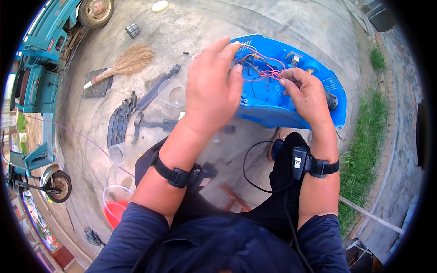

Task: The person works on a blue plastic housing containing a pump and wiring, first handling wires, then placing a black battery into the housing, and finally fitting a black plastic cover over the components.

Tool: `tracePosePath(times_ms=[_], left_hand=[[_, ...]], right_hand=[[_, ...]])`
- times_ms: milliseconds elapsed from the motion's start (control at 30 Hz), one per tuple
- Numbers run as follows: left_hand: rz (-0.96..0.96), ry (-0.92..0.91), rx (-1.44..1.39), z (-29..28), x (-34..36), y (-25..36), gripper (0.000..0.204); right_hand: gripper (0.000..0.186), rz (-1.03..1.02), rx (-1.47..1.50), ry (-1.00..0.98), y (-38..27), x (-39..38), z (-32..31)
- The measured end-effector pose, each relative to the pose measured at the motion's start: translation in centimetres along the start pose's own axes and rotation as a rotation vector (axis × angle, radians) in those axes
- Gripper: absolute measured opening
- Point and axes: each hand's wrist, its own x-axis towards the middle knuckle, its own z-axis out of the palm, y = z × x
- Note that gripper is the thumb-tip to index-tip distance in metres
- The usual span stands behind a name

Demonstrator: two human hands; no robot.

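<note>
Dark shirt (227,243) nearest, pink wires (273,73) pass through the right grip (310,93).

Wires (272,73) in casing (273,115) — broom (132,60) left of it.

Grey concrete floor (195,22); on it, at L of view: straw broom (130,61) partly over dk flat panel (104,89), blk plastic parts (120,120), clr round plastic pc (165,93), sm. grid-sided cup (132,30), pale round lid (160,6), red bucket (114,212).
</note>
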Motion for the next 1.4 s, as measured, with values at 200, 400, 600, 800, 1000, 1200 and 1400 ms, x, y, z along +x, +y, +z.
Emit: tracePosePath(times_ms=[200, 400, 600, 800, 1000, 1200, 1400], left_hand=[[-0.212, -0.177, 0.040, 0.0, -0.6, -0.9, 0.040], [-0.334, -0.247, -0.024, -0.1, -0.5, -0.6, 0.041], [-0.345, -0.258, -0.011, 0.1, -0.7, -0.5, 0.042], [-0.321, -0.254, -0.023, 0.0, -0.9, -0.7, 0.043], [-0.297, -0.259, -0.009, -0.1, -0.9, -0.7, 0.043], [-0.314, -0.258, 0.003, -0.3, -0.9, -0.4, 0.043], [-0.372, -0.272, -0.054, -0.3, -0.8, -0.1, 0.042]], right_hand=[[0.018, 0.023, 0.009, 0.019, -0.3, 0.0, 0.1], [0.019, 0.015, 0.099, -0.039, -0.3, 0.0, 0.7], [0.021, -0.025, 0.019, -0.037, -0.9, 0.8, 1.6], [0.034, 0.130, 0.555, -0.057, -1.3, 2.1, 2.1], [0.040, 0.095, 0.705, 0.002, -1.7, 2.7, 1.0], [0.038, 0.109, 0.560, -0.032, -1.4, 3.0, 1.0], [0.033, 0.128, 0.550, 0.012, -1.0, 3.3, 1.0]])
